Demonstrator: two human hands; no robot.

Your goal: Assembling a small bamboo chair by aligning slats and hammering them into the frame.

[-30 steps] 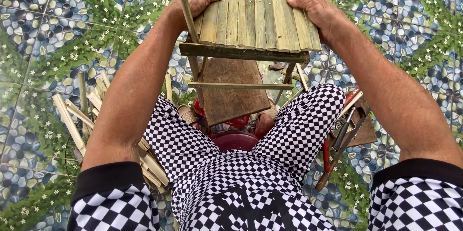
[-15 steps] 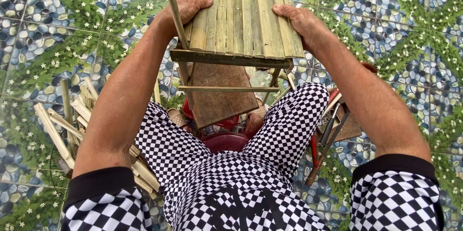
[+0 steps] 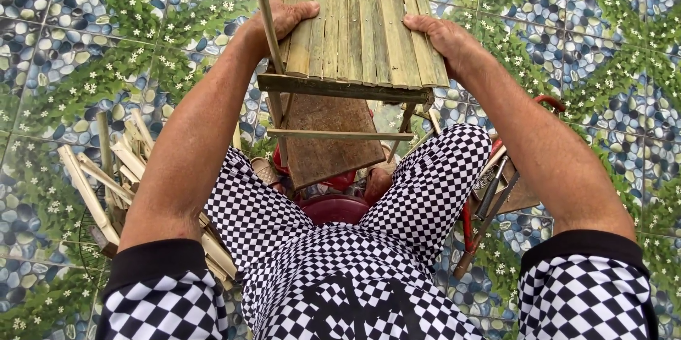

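Note:
A small bamboo stool [image 3: 358,28] with a slatted top stands upright between my knees. My left hand [image 3: 280,24] grips its left edge, fingers curled over the slats beside a thin bamboo pole [image 3: 264,17]. My right hand [image 3: 447,42] holds the right edge of the top. Thin cross bars [image 3: 339,135] join the stool's legs below. Under the stool lies a brown wooden board [image 3: 330,138].
I sit on a dark red plastic stool [image 3: 335,206] on a tiled floor patterned with pebbles and flowers. A pile of split bamboo strips [image 3: 113,170] lies at my left. Hand tools, one with a red handle [image 3: 489,194], lie at my right.
The bamboo stool and both hands sit slightly lower and nearer in view than a second ago. My grip on both edges is unchanged.

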